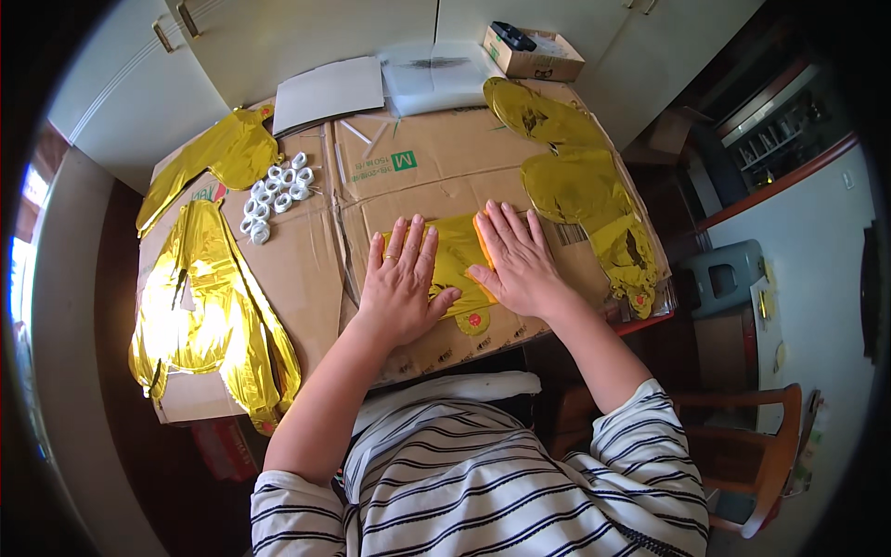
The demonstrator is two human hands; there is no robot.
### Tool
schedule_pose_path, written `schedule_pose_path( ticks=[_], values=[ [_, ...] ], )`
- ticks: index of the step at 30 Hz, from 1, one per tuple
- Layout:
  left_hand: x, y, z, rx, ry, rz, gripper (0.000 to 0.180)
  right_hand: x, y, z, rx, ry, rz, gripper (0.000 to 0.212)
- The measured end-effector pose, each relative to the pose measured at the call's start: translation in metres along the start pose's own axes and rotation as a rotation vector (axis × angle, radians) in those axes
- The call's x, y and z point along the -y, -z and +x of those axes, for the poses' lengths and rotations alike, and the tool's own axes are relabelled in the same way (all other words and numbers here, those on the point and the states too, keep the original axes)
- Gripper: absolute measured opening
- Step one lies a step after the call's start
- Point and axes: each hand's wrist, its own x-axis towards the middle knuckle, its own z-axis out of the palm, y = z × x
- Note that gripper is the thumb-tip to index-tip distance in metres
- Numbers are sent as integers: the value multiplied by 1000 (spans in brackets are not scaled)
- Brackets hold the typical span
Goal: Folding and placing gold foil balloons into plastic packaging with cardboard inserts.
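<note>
A gold foil balloon (455, 249), folded into a flat packet, lies on the cardboard in front of me. My left hand (397, 290) rests flat on its left side, fingers stretched out and thumb pointing inward. On its right side my right hand (520, 265) is pressed flat too, fingers extended. Something orange (484, 243) shows along the edge of the right palm; most of it is hidden under that hand, and I cannot make out what it is. A small rounded tab with a red spot (473, 321) sticks out at the packet's near edge.
Unfolded gold foil balloons lie at the left (209, 316), far left (209, 153) and right (575, 176) of the cardboard tabletop (297, 288). Several small white rolls (281, 188) cluster left of centre. At the back are a grey sheet (329, 93), clear plastic bags (436, 79) and a small carton (538, 60).
</note>
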Motion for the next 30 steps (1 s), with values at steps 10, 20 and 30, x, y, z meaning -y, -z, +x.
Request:
schedule_pose_path(
  ticks=[10,20,30],
  values=[
    [34,26,0,-117,113,-914,70,3,2,2,43,-32,49,79],
    [-6,32,0,-188,4,-218,71,3,4,2,47,-27,34,82],
    [-3,-2,-2,-80,43,-36,87,0,4,1,48,-1,43,82]
  ],
)
